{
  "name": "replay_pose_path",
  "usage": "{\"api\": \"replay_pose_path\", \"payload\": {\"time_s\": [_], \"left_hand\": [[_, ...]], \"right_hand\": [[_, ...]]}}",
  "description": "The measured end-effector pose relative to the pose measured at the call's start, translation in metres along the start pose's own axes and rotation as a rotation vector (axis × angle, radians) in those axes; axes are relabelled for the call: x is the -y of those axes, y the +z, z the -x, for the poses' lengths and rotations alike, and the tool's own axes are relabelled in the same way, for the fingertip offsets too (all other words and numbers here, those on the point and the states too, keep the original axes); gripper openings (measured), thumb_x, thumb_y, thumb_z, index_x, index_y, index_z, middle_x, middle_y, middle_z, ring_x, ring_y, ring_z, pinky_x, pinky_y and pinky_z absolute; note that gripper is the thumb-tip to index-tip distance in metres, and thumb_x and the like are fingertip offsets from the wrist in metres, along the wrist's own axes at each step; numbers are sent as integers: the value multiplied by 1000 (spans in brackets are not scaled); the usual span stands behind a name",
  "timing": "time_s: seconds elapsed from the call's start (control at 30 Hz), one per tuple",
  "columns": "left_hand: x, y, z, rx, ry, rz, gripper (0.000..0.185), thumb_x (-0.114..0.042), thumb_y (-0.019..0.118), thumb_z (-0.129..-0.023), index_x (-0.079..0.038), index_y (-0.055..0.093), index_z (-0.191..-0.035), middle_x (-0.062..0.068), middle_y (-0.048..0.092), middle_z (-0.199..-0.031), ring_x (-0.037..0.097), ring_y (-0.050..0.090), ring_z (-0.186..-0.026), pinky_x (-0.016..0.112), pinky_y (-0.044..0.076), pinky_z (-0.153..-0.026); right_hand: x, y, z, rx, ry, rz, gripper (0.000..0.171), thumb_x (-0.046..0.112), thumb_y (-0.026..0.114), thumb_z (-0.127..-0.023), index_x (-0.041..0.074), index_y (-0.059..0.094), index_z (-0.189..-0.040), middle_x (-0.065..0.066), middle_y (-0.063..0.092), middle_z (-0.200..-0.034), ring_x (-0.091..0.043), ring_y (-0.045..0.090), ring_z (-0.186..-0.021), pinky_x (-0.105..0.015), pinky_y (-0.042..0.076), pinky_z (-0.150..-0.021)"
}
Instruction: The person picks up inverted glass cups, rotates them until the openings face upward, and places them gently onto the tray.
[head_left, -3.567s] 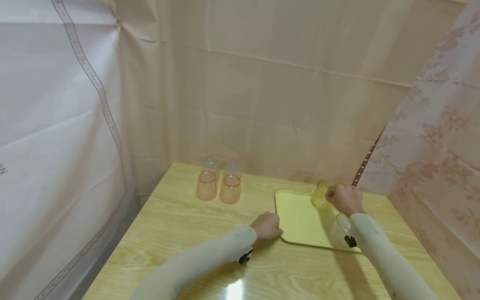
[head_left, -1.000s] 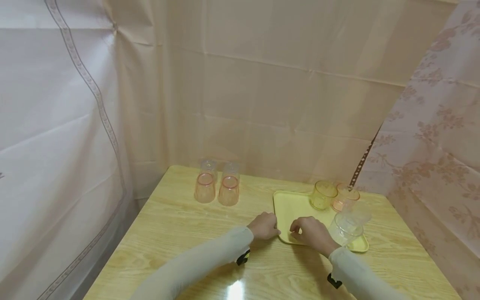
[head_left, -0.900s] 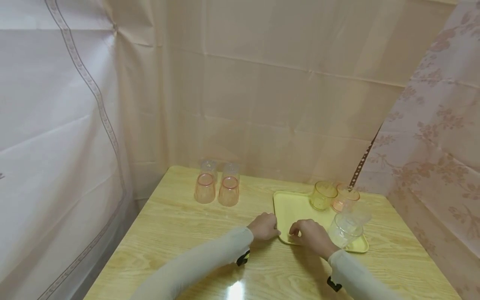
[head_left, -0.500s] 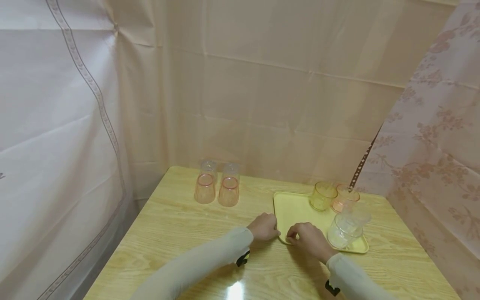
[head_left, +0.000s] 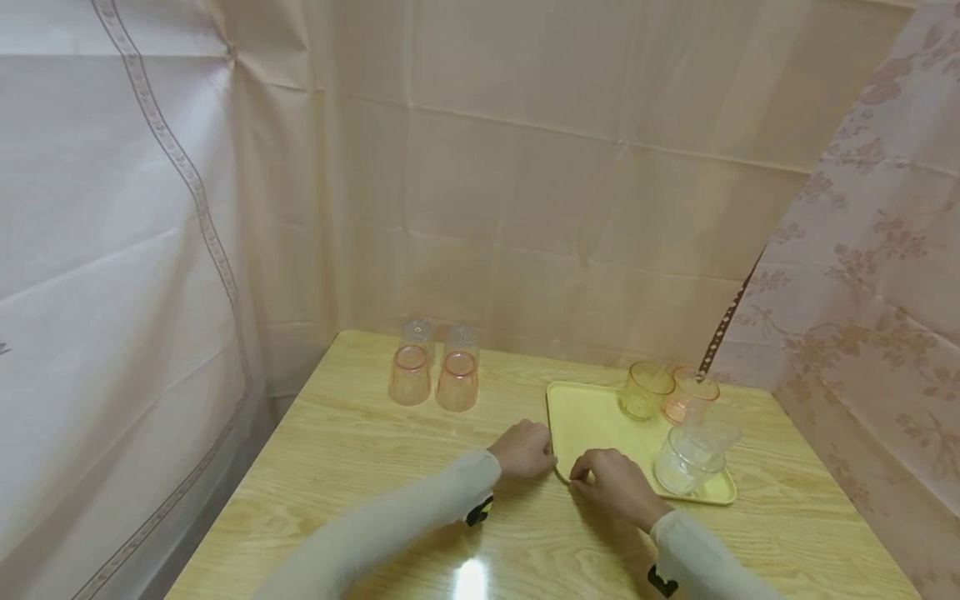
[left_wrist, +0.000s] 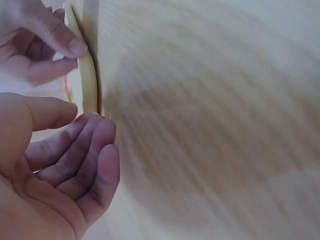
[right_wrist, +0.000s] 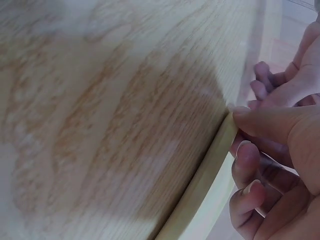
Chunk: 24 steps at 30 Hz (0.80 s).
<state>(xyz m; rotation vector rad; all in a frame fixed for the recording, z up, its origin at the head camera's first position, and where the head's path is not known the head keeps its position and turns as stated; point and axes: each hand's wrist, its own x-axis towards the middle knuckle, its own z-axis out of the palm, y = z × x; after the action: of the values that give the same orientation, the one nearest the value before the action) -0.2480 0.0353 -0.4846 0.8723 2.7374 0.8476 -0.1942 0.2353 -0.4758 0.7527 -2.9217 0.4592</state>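
Observation:
In the head view my right hand [head_left: 617,485] pinches the front rim of a yellow tray [head_left: 600,421] near its front-left corner. The right wrist view shows that thumb on the outer side of the tray's rim [right_wrist: 210,180]. My left hand [head_left: 522,450] is at the tray's left rim, its fingertips close to the same corner. Its fingers look loosely curled in the left wrist view, with a gap between thumb and index finger. On the tray stand a yellow glass cup [head_left: 645,392], a pinkish-orange cup [head_left: 688,398] and a clear cup [head_left: 684,467].
Left of the tray, two orange tumblers [head_left: 410,379] stand upside down side by side, with two clear tumblers [head_left: 417,333] behind them. Hanging cloth [head_left: 525,208] encloses the back and sides of the wooden table [head_left: 405,467].
My right hand has left the yellow cup, come to the tray's front-left and closed on its rim. My left hand has just shifted slightly left; the tray looks still.

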Motion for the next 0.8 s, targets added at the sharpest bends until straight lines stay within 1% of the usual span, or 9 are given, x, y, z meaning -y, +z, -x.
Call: {"api": "replay_pose_path", "payload": {"time_s": [0.03,0.1,0.17,0.33,0.4,0.57,0.67,0.73,0.8], "left_hand": [[2,-3,1,-4,6,0,55,-14,69,-95,-18,36,-50,-12,25,-43,1,21,-39,18,19,-39],[5,-10,2,-35,24,-23,51,-12,67,-94,-18,37,-52,-12,26,-45,2,21,-40,19,19,-40],[9,-19,4,-56,34,-33,46,-12,65,-94,-18,41,-55,-12,30,-47,1,24,-41,18,22,-41],[25,-42,10,-120,45,-61,28,-13,64,-95,-15,58,-67,-11,48,-56,1,37,-45,17,32,-44],[32,-51,12,-141,54,-75,23,-13,63,-95,-13,63,-72,-10,52,-60,1,40,-47,18,35,-46],[46,-75,14,-177,90,-73,18,-12,61,-97,-8,68,-80,-6,59,-65,4,47,-50,20,43,-49],[54,-89,14,-210,125,-124,15,-13,63,-97,-7,70,-85,-4,64,-73,6,54,-58,24,50,-56],[59,-98,15,-240,147,-215,14,-15,65,-97,-7,72,-88,-2,68,-78,9,58,-66,28,53,-68],[64,-105,16,-280,164,-314,12,-18,67,-97,-7,73,-94,0,68,-85,11,59,-75,30,53,-73]], "right_hand": [[0,0,0,-1,2,4,12,10,86,-82,19,78,-82,13,70,-82,-17,70,-80,-36,57,-66],[1,1,0,-5,5,7,14,9,86,-81,20,77,-80,13,69,-82,-16,69,-79,-36,57,-67],[1,2,-1,-7,8,16,15,9,87,-81,21,77,-80,14,68,-82,-15,69,-79,-35,57,-67],[-1,4,-1,-4,0,32,16,10,87,-80,21,76,-79,14,67,-81,-14,68,-79,-33,56,-65],[-1,5,0,-6,-3,34,16,10,87,-80,21,76,-79,14,67,-82,-14,68,-79,-34,57,-66],[-1,5,1,-15,3,22,15,9,87,-81,21,77,-80,13,68,-82,-15,69,-79,-34,57,-66],[0,4,1,-23,6,3,15,10,86,-81,21,76,-79,13,68,-82,-15,68,-79,-36,57,-66],[1,4,1,-31,7,-5,16,10,86,-81,22,76,-78,14,68,-82,-14,68,-79,-37,56,-66],[1,4,0,-37,4,-9,17,10,86,-81,22,75,-78,14,67,-81,-14,67,-78,-37,56,-65]]}}
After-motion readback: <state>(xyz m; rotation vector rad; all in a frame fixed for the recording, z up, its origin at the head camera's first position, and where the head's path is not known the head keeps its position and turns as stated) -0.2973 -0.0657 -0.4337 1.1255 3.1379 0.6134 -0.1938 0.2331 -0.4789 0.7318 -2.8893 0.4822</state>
